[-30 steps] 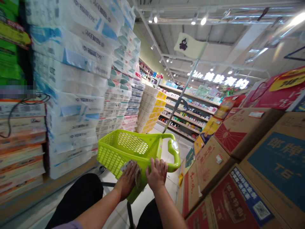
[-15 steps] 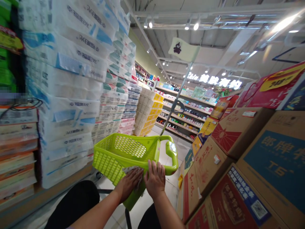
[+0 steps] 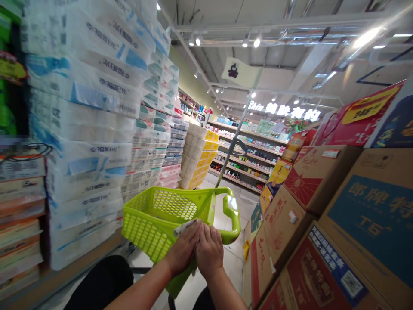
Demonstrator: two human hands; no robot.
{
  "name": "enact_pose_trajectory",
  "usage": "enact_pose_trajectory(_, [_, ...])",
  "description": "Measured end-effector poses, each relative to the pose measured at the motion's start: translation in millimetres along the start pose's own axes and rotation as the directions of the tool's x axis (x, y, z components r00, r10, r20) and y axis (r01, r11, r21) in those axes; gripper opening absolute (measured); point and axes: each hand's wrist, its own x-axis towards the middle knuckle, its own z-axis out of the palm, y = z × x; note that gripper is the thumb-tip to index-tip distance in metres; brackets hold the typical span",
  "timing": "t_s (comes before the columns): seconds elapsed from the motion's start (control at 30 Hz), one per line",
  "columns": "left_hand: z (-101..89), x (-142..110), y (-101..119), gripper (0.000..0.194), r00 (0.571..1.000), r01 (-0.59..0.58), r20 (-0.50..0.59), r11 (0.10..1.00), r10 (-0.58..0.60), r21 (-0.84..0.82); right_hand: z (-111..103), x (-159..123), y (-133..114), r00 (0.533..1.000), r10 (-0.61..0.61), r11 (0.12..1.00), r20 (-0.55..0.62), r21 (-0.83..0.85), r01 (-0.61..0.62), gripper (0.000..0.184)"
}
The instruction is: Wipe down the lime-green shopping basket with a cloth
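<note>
A small lime-green shopping cart point(image 3: 142, 228) with perforated sides stands tilted in view in front of me, its looped handle point(image 3: 237, 217) at the right. My left hand point(image 3: 184, 246) is closed on a greyish-white cloth point(image 3: 184, 226) and presses it against the cart's near upper rim. Most of the cloth is under my palm and fingers. Right beside it, my right hand point(image 3: 209, 249) grips the same rim, fingers together and bent over the edge, close to the handle. The fingertips of both hands nearly touch. A pole with a pale bear flag point(image 3: 240, 72) rises behind the handle.
Tall stacks of wrapped tissue packs point(image 3: 93, 107) line the left side. Cardboard cartons point(image 3: 380, 206) are piled close on the right. Shelves of small bottles and boxes point(image 3: 248, 159) stand at the back. Tiled floor point(image 3: 237, 254) shows between cart and cartons.
My left hand has slid the cloth up and right to the rim beside my right hand. My right hand's spread fingers have drawn together over the rim.
</note>
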Motion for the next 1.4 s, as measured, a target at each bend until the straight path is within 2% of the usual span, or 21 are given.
enact_pose_trajectory(0.1, [-0.8,15,-3,0.051,0.994,0.112,0.021,0.994,-0.112,-0.012,-21,15,27,0.997,-0.041,0.997,0.070,0.068,0.036,0.038])
enact_pose_trajectory(0.2, [-2.0,17,-8,0.041,0.977,0.211,0.006,0.977,-0.211,-0.013,-41,25,62,0.992,0.091,0.995,0.086,-0.037,-0.088,0.025])
enact_pose_trajectory(0.27, [-3.3,17,-7,0.037,0.967,0.252,-0.023,0.968,-0.252,-0.021,-46,25,78,0.989,0.078,0.997,0.127,-0.031,-0.074,0.029])
enact_pose_trajectory(0.33, [-5.3,21,-2,0.035,0.957,0.284,-0.055,0.958,-0.285,-0.026,-45,21,82,0.989,0.077,0.997,0.126,-0.006,-0.077,0.033])
enact_pose_trajectory(0.5, [-13.4,26,4,0.030,0.960,0.269,-0.073,0.962,-0.272,-0.041,-39,11,62,0.985,0.172,0.985,0.009,0.006,-0.172,0.032])
enact_pose_trajectory(0.67, [-15.4,18,-21,0.032,0.966,0.255,-0.038,0.966,-0.257,-0.043,-41,16,30,0.981,0.189,0.981,-0.046,-0.034,-0.191,0.033])
enact_pose_trajectory(0.8, [-14.7,20,-36,0.035,0.967,0.243,-0.082,0.970,-0.243,-0.009,-38,23,-3,0.978,0.202,0.979,-0.058,-0.017,-0.203,0.032])
enact_pose_trajectory(0.87, [-22.6,27,-32,0.037,0.939,0.319,-0.109,0.945,-0.326,-0.070,-40,24,-20,0.979,0.201,0.979,-0.040,0.042,-0.200,0.028])
enact_pose_trajectory(0.93, [-38.5,36,-20,0.040,0.907,0.387,-0.106,0.907,-0.407,-0.166,-47,25,-32,0.987,0.163,0.974,-0.007,0.163,-0.159,0.024])
enact_pose_trajectory(1.0, [-60.3,45,-4,0.040,0.909,0.384,-0.071,0.890,-0.412,-0.247,-58,28,-35,0.997,0.068,0.947,0.026,0.314,-0.073,0.028])
enact_pose_trajectory(1.1, [-94.1,56,18,0.037,0.933,0.338,-0.018,0.893,-0.359,-0.296,-72,35,-14,0.997,-0.069,0.912,0.035,0.406,0.049,0.035])
enact_pose_trajectory(1.17, [-110.3,61,32,0.035,0.943,0.323,0.000,0.911,-0.334,-0.258,-71,40,15,0.996,-0.076,0.946,0.051,0.319,0.056,0.036])
enact_pose_trajectory(1.23, [-118.3,65,44,0.032,0.948,0.311,0.000,0.931,-0.317,-0.190,-61,43,47,0.995,0.017,0.984,0.095,0.174,-0.033,0.033])
enact_pose_trajectory(1.3, [-119.0,69,54,0.029,0.954,0.296,-0.012,0.950,-0.298,-0.103,-46,44,74,0.972,0.149,0.987,0.181,0.041,-0.158,0.033])
enact_pose_trajectory(1.4, [-114.0,74,58,0.031,0.961,0.277,-0.019,0.960,-0.277,0.034,-24,42,95,0.932,0.230,0.971,0.280,0.000,-0.240,0.037])
